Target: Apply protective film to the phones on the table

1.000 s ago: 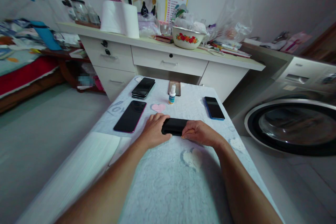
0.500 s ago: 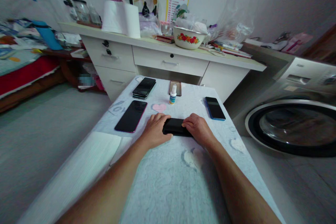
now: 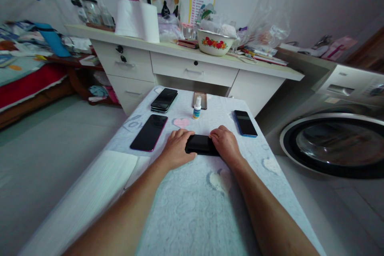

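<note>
While the left hand (image 3: 177,150) and the right hand (image 3: 225,144) rest close together, a desk (image 3: 174,64) stretches beyond both. Far off to the right hand's side stands a washer (image 3: 354,80); far off to the left hand's side, part of a bed (image 3: 30,76) shows. Under both hands lies a cloth-covered table (image 3: 192,208). On the desk, a roll (image 3: 136,22) is beyond and left of the left hand, and a flowered bowl (image 3: 214,44) is beyond the gap between the hands.

The black phone (image 3: 199,145) lies flat on the table between the hands. The left hand holds its left end, thumb at the near edge, fingers over the far one. The right hand is narrow, fingers bunched over the right end; whether it grips or only rests there, I cannot tell. Near the left hand, to its left, is a pink-edged phone (image 3: 149,133); farther out lie stacked phones (image 3: 164,100). Beyond the right hand, to its right, is a blue phone (image 3: 246,123). A small bottle (image 3: 197,109) stands upright beyond both hands.
</note>
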`<state>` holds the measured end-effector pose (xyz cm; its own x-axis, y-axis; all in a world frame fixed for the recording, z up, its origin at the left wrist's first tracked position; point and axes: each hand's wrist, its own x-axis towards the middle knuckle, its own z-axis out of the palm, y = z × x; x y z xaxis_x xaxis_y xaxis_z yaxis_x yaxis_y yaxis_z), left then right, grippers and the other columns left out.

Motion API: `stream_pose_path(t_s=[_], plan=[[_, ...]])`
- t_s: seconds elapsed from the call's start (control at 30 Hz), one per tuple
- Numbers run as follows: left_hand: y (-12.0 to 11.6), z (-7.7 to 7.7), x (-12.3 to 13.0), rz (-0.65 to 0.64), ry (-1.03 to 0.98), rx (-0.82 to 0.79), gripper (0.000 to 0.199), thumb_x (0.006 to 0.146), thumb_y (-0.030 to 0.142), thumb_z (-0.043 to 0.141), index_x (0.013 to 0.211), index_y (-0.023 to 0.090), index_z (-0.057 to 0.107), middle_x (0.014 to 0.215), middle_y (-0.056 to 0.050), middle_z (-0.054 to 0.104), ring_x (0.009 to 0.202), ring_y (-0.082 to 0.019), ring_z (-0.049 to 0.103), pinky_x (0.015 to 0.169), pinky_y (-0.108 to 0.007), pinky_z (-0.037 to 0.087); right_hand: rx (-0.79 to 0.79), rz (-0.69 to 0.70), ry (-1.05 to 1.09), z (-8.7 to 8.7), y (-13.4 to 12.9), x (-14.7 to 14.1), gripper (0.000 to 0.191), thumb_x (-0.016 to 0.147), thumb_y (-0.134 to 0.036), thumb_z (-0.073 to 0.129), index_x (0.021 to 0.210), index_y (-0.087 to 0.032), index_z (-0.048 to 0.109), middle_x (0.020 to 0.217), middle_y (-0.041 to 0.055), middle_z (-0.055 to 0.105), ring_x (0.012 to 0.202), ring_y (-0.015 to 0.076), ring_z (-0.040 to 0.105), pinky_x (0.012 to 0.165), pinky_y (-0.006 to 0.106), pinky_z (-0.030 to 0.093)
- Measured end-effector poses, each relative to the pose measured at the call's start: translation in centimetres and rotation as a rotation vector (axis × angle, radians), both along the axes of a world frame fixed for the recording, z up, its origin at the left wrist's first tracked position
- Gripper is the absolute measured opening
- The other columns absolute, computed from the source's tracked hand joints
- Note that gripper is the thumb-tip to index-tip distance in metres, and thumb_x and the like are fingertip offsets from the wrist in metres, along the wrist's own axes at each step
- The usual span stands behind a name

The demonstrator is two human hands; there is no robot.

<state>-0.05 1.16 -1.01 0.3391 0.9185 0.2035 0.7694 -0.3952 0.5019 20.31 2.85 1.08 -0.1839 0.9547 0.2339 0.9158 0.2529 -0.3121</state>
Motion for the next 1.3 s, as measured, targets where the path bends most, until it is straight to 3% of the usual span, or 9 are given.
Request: stream_pose_path(t_s=[0.43, 0.87, 1.3], plan=[[0.2, -0.4, 0.0, -0.001, -0.012, 0.022, 0.06, 0.064, 0.033, 0.064, 0.121, 0.027, 0.047, 0.118, -0.004, 0.049, 0.109, -0.027, 0.044, 0.097, -0.04, 0.037, 0.007, -0.087, -0.032, 0.0, 0.3, 0.0, 0.018, 0.087, -0.024, 0.051, 0.085, -0.021, 0.069, 0.089, 0.0043, 0.061, 0.078, 0.0149, 0.057, 0.069, 0.024, 0.037], [0.1, -0.1, 0.1, 0.0, 0.015, 0.006, 0.059, 0.065, 0.032, 0.063, 0.122, 0.025, 0.047, 0.118, -0.005, 0.049, 0.107, -0.027, 0.044, 0.096, -0.04, 0.037, -0.072, 0.155, -0.006, 0.9, -0.3, -0.1, 0.016, 0.087, -0.021, 0.054, 0.09, -0.019, 0.07, 0.088, 0.004, 0.062, 0.079, 0.013, 0.057, 0.073, 0.022, 0.039], [0.1, -0.2, 0.0, -0.007, -0.005, 0.01, 0.059, 0.065, 0.034, 0.063, 0.121, 0.026, 0.047, 0.116, -0.005, 0.049, 0.107, -0.027, 0.044, 0.096, -0.041, 0.037, -0.173, 0.322, 0.184, 1.5, -1.0, 0.3, 0.011, 0.081, -0.015, 0.06, 0.08, -0.018, 0.07, 0.079, 0.0011, 0.063, 0.073, 0.0114, 0.057, 0.069, 0.021, 0.041]])
